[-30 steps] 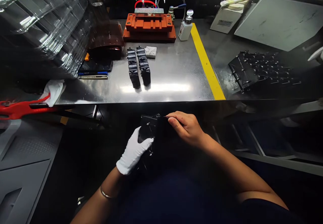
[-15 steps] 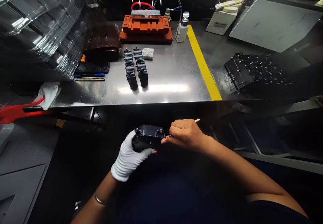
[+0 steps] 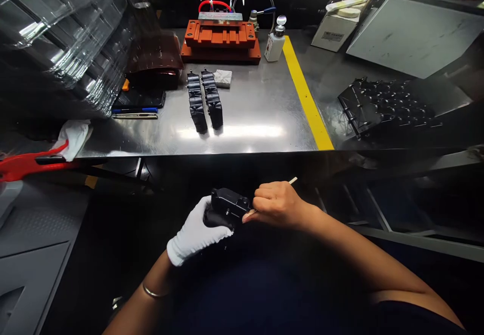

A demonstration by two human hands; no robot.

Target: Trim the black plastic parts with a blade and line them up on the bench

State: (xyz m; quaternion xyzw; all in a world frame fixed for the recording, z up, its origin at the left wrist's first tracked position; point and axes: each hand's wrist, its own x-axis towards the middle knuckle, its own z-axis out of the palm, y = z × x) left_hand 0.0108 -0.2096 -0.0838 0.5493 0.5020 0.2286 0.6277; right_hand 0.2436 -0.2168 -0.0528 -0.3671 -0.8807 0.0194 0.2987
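Observation:
My left hand (image 3: 194, 231), in a white glove, grips a black moulded plastic part (image 3: 230, 205) in front of the bench edge. Fingers and thumb wrap its left and lower sides. My bare right hand (image 3: 279, 201) is closed on a thin tool with a pale handle (image 3: 293, 180), whose end sticks out above the fist. The tool's working tip meets or lies close to the part's right end; the fingers partly hide it, so its exact kind cannot be told. On the bench, two black plastic pieces (image 3: 196, 106) lie side by side beside a folded white cloth (image 3: 223, 78).
Behind them stands an orange fixture (image 3: 221, 40) with a white pump bottle (image 3: 274, 43) beside it. Yellow tape (image 3: 305, 93) crosses the steel bench. Plastic-wrapped trays (image 3: 64, 38) are stacked at left, near a red handle (image 3: 30, 166). Several black parts (image 3: 393, 103) lie at right.
The black part has tilted in my left hand, its right end turning downward. A small red spot beneath it no longer shows. My right hand has barely moved.

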